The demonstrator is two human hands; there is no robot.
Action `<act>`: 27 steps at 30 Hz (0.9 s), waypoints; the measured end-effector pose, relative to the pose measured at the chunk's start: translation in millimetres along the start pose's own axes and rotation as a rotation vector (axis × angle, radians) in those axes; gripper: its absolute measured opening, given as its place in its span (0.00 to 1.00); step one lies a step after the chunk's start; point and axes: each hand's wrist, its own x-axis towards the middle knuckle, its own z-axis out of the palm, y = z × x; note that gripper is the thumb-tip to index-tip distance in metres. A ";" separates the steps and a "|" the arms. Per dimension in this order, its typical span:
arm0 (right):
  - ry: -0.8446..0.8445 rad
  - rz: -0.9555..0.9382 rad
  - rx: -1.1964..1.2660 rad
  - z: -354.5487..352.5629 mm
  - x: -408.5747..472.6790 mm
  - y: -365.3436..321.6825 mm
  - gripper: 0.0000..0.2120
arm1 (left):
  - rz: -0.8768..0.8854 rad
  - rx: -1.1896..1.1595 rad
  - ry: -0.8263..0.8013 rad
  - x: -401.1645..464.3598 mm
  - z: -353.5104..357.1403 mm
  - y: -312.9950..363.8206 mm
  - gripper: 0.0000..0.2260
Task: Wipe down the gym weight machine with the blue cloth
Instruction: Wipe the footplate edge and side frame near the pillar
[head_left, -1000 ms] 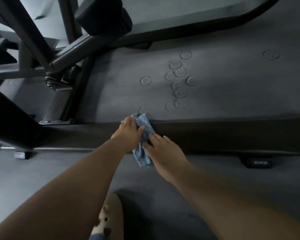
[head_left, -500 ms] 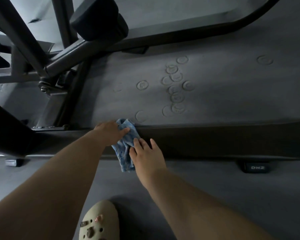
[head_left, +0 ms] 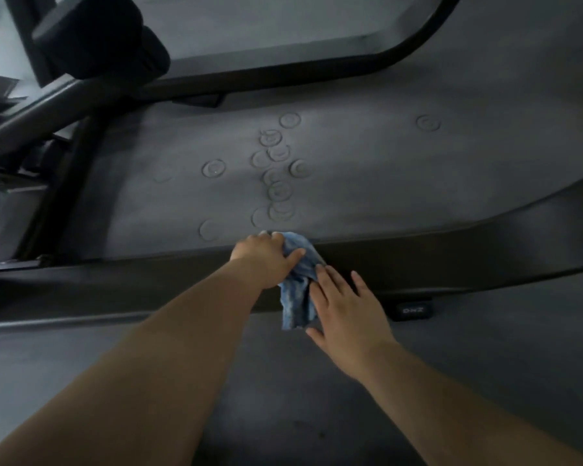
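Gripping the top of the blue cloth [head_left: 298, 284], the left hand [head_left: 265, 260] curls its fingers over the bunched fabric and presses it onto the upper edge of the machine's dark base rail [head_left: 451, 260], a little right of the frame's centre. The cloth hangs down the near face of that rail, its lower end reaching the floor line. Beside it, the right hand [head_left: 347, 309] lies flat with fingers straight and slightly spread; its fingertips touch the cloth's right edge and the rail's face, holding nothing in a curl. Both bare forearms run up from the bottom corners of the frame.

A small dark foot [head_left: 413, 311] with pale lettering sits under the rail, just right of the right hand. Beyond the rail, the grey floor mat [head_left: 384, 183] shows a cluster of ring-shaped marks [head_left: 276, 176] above the hands. At upper left stands a black padded roller [head_left: 98, 38] on an angled steel tube [head_left: 48, 109], and a curved black frame bar [head_left: 317, 65] sweeps across the top.
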 end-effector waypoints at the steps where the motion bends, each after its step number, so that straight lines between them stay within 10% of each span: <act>1: 0.001 0.022 -0.008 -2.1 -7.0 10.7 0.33 | 0.018 -0.005 -0.005 3.6 -1.0 13.5 0.29; 13: 0.073 0.452 -0.164 2.5 -64.5 126.1 0.37 | 0.338 0.169 0.057 10.8 -13.2 163.3 0.41; 27: 0.083 0.306 -0.035 4.6 -28.7 60.3 0.31 | 0.197 0.006 -0.297 42.2 -22.0 72.1 0.49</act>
